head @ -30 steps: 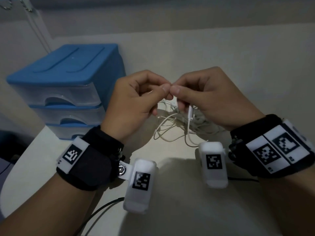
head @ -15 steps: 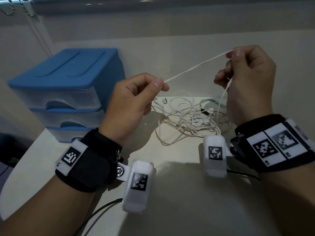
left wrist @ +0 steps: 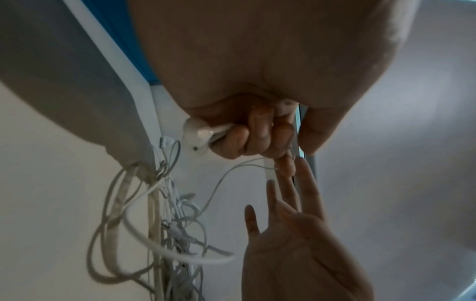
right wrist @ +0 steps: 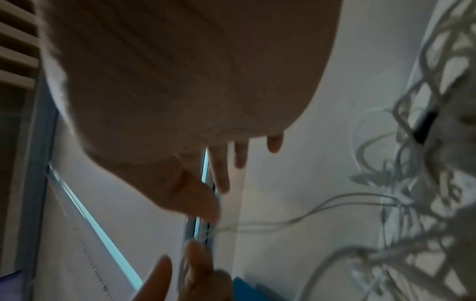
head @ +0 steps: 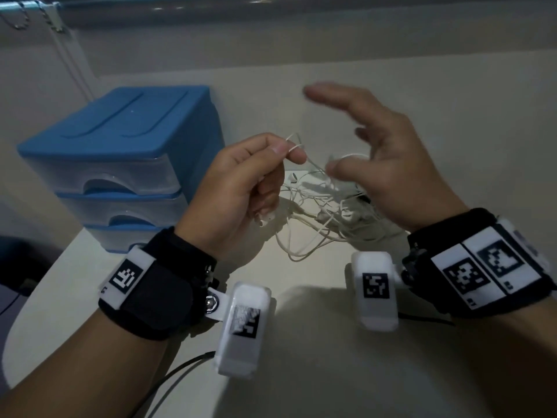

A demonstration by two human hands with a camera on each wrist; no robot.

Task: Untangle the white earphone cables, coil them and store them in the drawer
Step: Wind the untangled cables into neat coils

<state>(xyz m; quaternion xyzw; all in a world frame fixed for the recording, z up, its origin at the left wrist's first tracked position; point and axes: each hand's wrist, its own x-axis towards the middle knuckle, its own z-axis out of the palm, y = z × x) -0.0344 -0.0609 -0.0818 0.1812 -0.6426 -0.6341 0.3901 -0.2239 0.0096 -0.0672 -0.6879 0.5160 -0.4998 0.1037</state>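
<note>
A tangle of white earphone cables [head: 328, 212] lies on the pale table [head: 301, 372], between and below my hands. My left hand [head: 253, 179] pinches a thin white cable between thumb and forefinger, and its curled lower fingers hold an earbud [left wrist: 197, 132] that shows under the hand [head: 266, 218]. The strand runs from the pinch down into the tangle [left wrist: 175, 234]. My right hand [head: 379, 164] hovers over the heap, blurred, fingers spread and straight, holding nothing; a loop of cable sits near its thumb. The blue drawer unit [head: 120, 164] stands at the left, its drawers closed.
The wall rises just behind the table. A blind's bead chain [head: 18, 22] hangs at the top left. A dark cable [head: 180, 372] trails off the table's near edge under my left wrist. The table's left edge drops to a dark floor.
My right hand has let go of the strand it had stretched up and right, and has dropped back over the heap, fingers spread. The left hand keeps its pinch; the cable hangs slack.
</note>
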